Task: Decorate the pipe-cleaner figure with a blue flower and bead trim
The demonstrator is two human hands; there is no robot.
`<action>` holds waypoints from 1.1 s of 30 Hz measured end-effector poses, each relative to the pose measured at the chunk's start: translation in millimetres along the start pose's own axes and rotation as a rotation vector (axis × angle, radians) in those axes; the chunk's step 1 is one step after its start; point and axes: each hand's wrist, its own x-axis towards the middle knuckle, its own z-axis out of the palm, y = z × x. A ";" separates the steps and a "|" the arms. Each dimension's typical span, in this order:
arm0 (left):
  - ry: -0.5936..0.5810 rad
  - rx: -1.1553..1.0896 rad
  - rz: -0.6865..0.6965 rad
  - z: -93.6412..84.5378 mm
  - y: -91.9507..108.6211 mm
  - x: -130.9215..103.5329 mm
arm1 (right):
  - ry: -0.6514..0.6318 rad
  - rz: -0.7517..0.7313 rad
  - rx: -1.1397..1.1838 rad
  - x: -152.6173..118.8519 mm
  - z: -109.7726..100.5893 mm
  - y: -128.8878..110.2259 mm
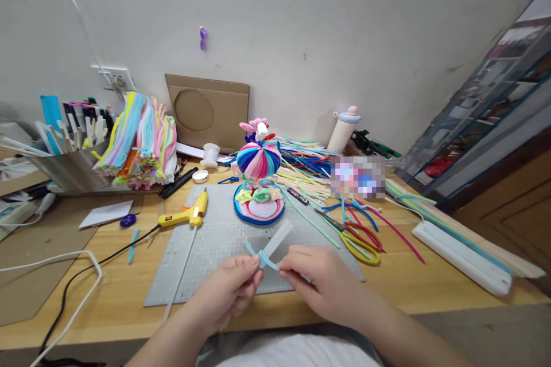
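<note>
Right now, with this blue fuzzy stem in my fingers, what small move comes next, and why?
Probably pull the light blue stem gently snug with your right hand: that hand pinches one end, while your left hand grips beside the pale strip.

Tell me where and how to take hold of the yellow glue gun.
Take the yellow glue gun by its handle, probably best from the left and above. It lies flat with the handle jutting left, while the nozzle points toward the wall, clear of that approach. Mind the black cord at the handle's end.
</note>
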 end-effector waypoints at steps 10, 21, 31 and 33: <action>-0.316 0.586 -0.028 2.2 10.3 -9.1 | -0.341 0.044 0.333 29.2 -8.4 29.8; 0.027 0.328 0.064 5.5 -1.4 -0.8 | 0.067 -0.105 -0.331 2.5 -9.5 -13.7; -0.362 -0.266 -0.110 11.3 5.8 -8.2 | 0.512 -0.205 0.486 0.8 27.8 11.1; -0.509 -0.316 -0.165 9.0 4.0 -2.6 | 0.485 -0.218 0.652 5.6 29.4 12.7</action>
